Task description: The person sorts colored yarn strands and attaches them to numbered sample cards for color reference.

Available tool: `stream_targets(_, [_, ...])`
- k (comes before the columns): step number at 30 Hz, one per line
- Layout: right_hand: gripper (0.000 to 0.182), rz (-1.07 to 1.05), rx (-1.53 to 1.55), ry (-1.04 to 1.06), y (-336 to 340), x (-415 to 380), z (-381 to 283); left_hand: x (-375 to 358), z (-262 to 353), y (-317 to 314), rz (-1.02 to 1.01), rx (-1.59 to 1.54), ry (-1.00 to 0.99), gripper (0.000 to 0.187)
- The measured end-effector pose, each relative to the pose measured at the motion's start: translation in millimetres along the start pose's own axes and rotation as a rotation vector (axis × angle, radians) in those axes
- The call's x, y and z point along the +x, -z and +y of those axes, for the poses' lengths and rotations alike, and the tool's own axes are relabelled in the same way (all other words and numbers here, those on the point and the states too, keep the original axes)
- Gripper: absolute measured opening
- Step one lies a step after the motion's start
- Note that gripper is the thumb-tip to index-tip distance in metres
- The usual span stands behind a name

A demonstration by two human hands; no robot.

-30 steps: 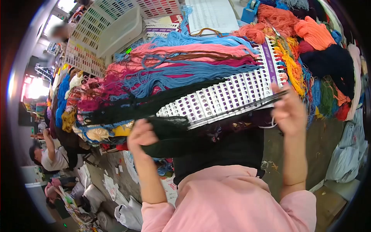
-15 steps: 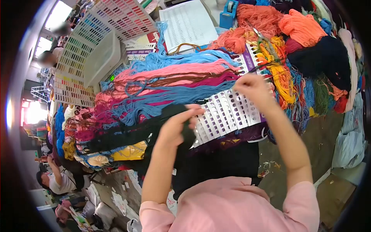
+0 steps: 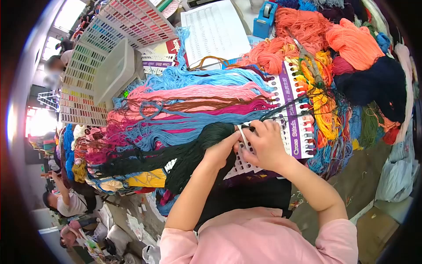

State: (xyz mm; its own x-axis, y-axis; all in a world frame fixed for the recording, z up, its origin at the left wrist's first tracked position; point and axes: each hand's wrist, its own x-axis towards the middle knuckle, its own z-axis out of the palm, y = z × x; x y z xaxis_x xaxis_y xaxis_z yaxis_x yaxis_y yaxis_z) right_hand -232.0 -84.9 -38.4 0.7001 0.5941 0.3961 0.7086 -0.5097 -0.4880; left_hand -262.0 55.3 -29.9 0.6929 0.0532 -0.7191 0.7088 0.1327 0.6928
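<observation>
My left hand [image 3: 223, 149] is closed round the end of a thick black thread bundle [image 3: 189, 154], which trails left over the other skeins. My right hand [image 3: 264, 143] touches it, thumb and fingers pinching a white strip [image 3: 243, 134] at the bundle's end. Under both hands lie white cards with rows of holes; one has a purple band [image 3: 295, 132] and coloured threads looped through its edge. Black strands run from the hands toward the card's right edge. Behind the hands, blue [image 3: 193, 119], magenta and pink [image 3: 198, 90] threads stretch leftward.
A colour chart [image 3: 88, 57] and a white tray [image 3: 116, 72] stand at the left. A printed sheet [image 3: 213, 33], blue tape dispenser [image 3: 264, 20], scissors [image 3: 307, 55] and orange skeins [image 3: 354, 44] lie at the back. Another person [image 3: 66, 202] is at far left.
My right hand has come down and left from over the cards to meet my left hand. The black bundle is raised higher, and black strands now cross the purple-banded card.
</observation>
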Motion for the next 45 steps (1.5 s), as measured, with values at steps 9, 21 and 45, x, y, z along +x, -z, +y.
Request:
stream_targets(9, [0.026,0.059,0.228,-0.122,-5,-2,10,5,-20,8,0.024,-0.416,-0.104,0.018])
stream_targets(21, [0.025,0.083,0.391,-0.235,-14,-1,16,-1,-4,11,-0.082,0.053,-0.105,0.012])
stream_targets(45, [0.005,-0.157,0.972,-0.45,1,-49,-88,-140,-54,25,-0.183,-0.715,-0.366,0.046])
